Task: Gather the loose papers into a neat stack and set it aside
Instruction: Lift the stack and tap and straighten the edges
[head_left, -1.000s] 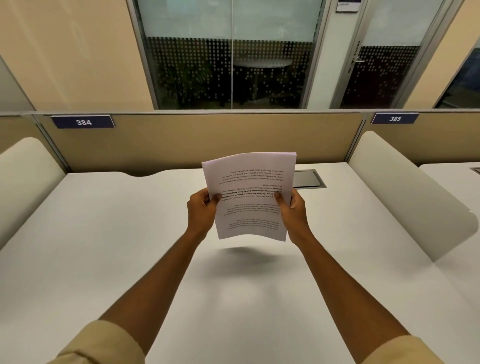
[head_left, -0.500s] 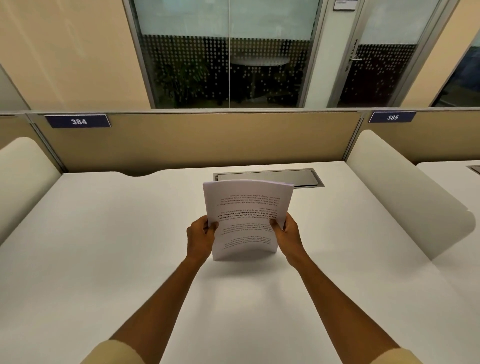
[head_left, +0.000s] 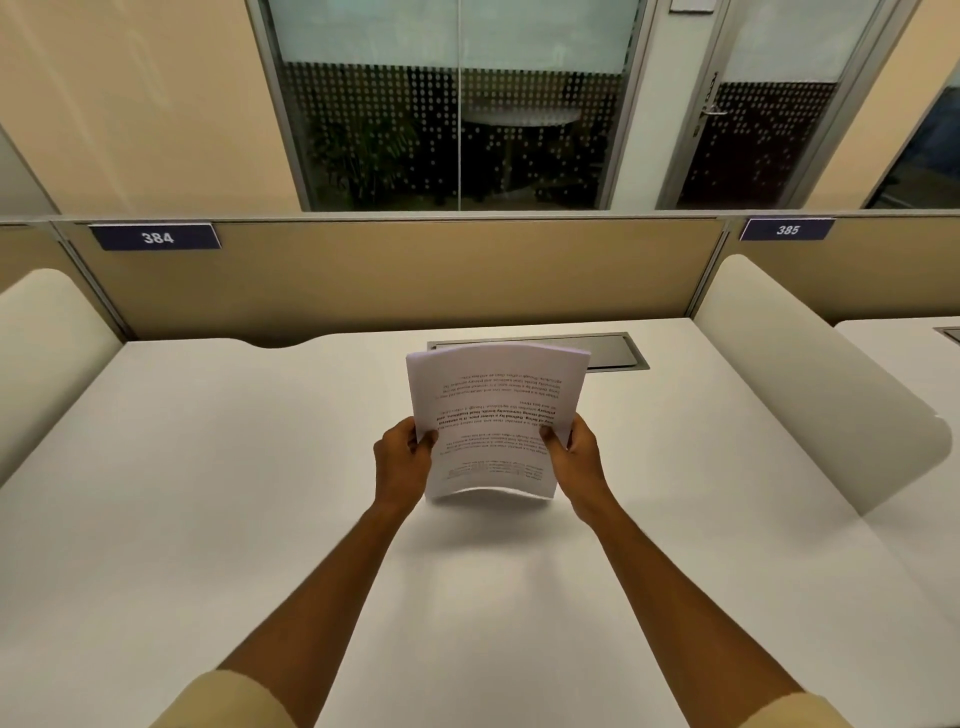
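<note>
Head view, both hands holding paper stack (head_left: 493, 415)

A white desk (head_left: 208, 519) with a grey flap (head_left: 613, 353) set flush at its back edge.

This is an open-plan office or study hall with numbered seats. A white desk (head_left: 218, 519) is fenced at the back by a tan partition (head_left: 395, 275) carrying a blue plate reading 384 (head_left: 156, 237); the neighbouring bay is marked 385 (head_left: 787, 229). Cream rounded dividers (head_left: 810, 384) separate the bays on either side. A metal cable hatch (head_left: 618, 353) is set into the desk. Behind stands a frosted, dotted glass wall (head_left: 457, 104) with a glazed door (head_left: 753, 119), through which a round meeting table (head_left: 519, 117) shows.
</note>
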